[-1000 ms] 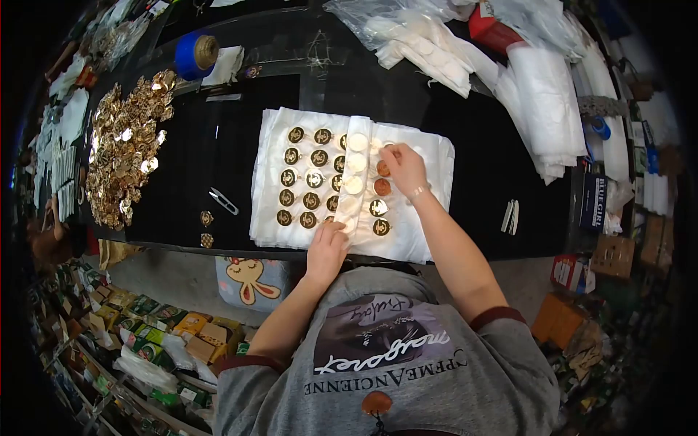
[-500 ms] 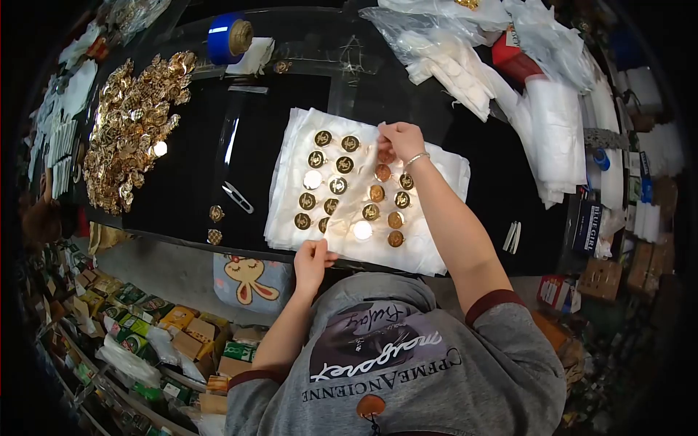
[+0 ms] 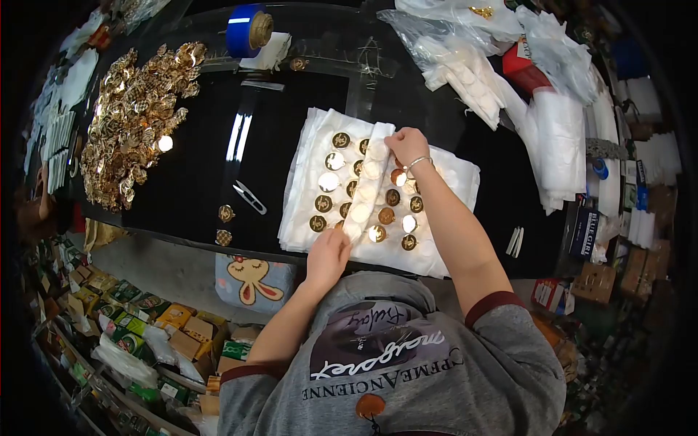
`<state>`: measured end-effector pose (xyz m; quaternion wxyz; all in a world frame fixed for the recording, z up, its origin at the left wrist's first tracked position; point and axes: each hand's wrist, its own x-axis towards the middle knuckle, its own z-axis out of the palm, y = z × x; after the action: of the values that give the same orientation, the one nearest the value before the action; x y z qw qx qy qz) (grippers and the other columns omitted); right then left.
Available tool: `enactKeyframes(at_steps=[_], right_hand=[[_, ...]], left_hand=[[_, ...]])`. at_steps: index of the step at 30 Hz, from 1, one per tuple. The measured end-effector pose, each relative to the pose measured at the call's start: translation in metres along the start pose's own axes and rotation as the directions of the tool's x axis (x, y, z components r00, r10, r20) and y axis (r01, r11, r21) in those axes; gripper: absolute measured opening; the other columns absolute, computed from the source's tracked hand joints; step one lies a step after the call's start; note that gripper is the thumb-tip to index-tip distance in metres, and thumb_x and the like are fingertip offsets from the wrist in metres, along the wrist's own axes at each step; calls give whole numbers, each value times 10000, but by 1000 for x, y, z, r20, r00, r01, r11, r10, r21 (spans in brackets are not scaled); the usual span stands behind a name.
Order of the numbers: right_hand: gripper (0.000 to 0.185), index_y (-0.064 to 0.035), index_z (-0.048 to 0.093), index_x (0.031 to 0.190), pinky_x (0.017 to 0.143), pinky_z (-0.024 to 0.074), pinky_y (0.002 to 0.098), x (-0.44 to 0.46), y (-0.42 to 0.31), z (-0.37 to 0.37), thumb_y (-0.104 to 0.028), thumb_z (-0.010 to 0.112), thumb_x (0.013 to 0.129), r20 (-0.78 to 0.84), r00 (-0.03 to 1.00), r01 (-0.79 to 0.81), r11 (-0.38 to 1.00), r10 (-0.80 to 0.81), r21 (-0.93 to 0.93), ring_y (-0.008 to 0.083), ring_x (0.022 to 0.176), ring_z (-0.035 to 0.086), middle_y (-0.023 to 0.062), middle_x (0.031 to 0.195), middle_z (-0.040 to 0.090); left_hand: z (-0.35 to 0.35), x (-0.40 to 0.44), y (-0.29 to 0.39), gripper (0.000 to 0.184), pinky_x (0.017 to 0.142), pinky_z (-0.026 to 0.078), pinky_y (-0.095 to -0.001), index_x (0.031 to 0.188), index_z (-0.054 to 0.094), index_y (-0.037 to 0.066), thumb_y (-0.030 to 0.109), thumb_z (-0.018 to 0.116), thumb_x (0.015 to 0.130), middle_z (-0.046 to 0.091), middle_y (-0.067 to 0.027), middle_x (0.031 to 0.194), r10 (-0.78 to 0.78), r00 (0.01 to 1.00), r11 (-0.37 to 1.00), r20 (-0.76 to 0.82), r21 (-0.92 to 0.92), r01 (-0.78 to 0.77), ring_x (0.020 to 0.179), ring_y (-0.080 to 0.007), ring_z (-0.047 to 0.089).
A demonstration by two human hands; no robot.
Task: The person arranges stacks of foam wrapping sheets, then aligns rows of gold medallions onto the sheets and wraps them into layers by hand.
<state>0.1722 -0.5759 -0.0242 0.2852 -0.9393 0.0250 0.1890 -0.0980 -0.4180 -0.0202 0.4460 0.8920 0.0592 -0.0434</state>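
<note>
A stack of thin white sheets (image 3: 300, 167) lies before me on the dark table, with rows of round gold-and-black medallions (image 3: 323, 203) on it. A narrow folded strip of the sheet (image 3: 369, 178) runs between my hands, and covered discs show through it as pale circles. My right hand (image 3: 408, 147) pinches the strip's far end. At the near end, my left hand (image 3: 329, 254) has its fingers closed on the strip's edge. Right of the strip, more medallions (image 3: 392, 197) lie uncovered, some coppery, some glaring in the light.
A large heap of gold pieces (image 3: 134, 123) spreads at the left. Thread snips (image 3: 249, 197) and two small gold pieces (image 3: 226, 213) lie nearer. A blue tape roll (image 3: 247, 31) stands at the back. White plastic bags (image 3: 465, 80) and a white roll (image 3: 558, 145) are at the right.
The sheet's loose part has been drawn into a narrow strip over the middle medallions. My left hand has moved right and slightly up; the view has shifted a little.
</note>
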Motion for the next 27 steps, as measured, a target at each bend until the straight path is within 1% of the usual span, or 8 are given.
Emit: enactKeyframes(at_steps=[2,6,7,9,12,17,22,27], right_hand=[[288,-9,654,715,599,496,289,-2,-14,-3,-277,692,813,3,1000,-14,1000,14,-12,182,520,574,71,640,649],[277,-14,644,700,604,497,297,-1,-45,3,-264,676,813,120,990,-126,791,67,598,188,517,569,68,622,635],[277,-14,644,700,604,497,297,-1,-49,2,-264,676,813,123,991,-123,793,61,597,188,517,569,68,622,635],[269,-14,644,699,602,497,298,-2,-53,-2,-255,667,816,94,993,-90,968,69,236,180,514,567,66,617,632],[262,-14,643,699,600,497,299,-1,-51,2,-246,658,819,69,996,-50,984,63,-173,173,512,565,65,612,629],[367,-5,651,711,623,507,320,11,-29,35,-343,617,851,42,995,93,995,-94,23,211,545,588,79,616,633],[396,-13,676,750,638,509,325,18,-54,35,-389,607,855,86,996,-27,945,-2,326,233,564,595,83,636,650],[371,-4,661,742,609,508,322,20,-79,15,-357,632,850,88,996,-18,988,32,-153,220,539,576,75,608,627]], left_hand=[[-12,-2,-10,195,740,469,-319,954,576,30,118,679,813,567,-100,974,-32,999,988,35,-152,37,834,-238,580],[-27,-6,-27,193,751,467,-314,963,579,40,108,678,812,563,-96,1000,-503,845,725,183,-442,528,835,-244,576],[-29,-7,-28,193,753,467,-313,964,579,42,106,678,812,563,-96,1004,-560,802,659,209,-474,584,835,-245,575],[-32,-7,-14,174,753,467,-311,959,579,39,97,665,819,573,-100,1009,-428,904,865,-4,-292,408,838,-241,575],[-28,-7,-2,155,752,467,-309,953,579,36,88,653,827,583,-104,1013,-236,956,972,-173,-54,231,841,-236,575],[-16,7,-13,125,733,466,-311,942,575,30,76,635,842,592,-121,1015,46,978,914,-202,404,41,836,-228,562],[-33,9,-46,99,694,456,-279,946,574,28,71,616,866,603,-95,977,2,981,982,-193,-183,-38,785,-176,550],[-54,7,-41,74,677,444,-242,947,571,21,60,593,887,606,-56,897,-387,920,791,66,-489,368,735,-131,531]])
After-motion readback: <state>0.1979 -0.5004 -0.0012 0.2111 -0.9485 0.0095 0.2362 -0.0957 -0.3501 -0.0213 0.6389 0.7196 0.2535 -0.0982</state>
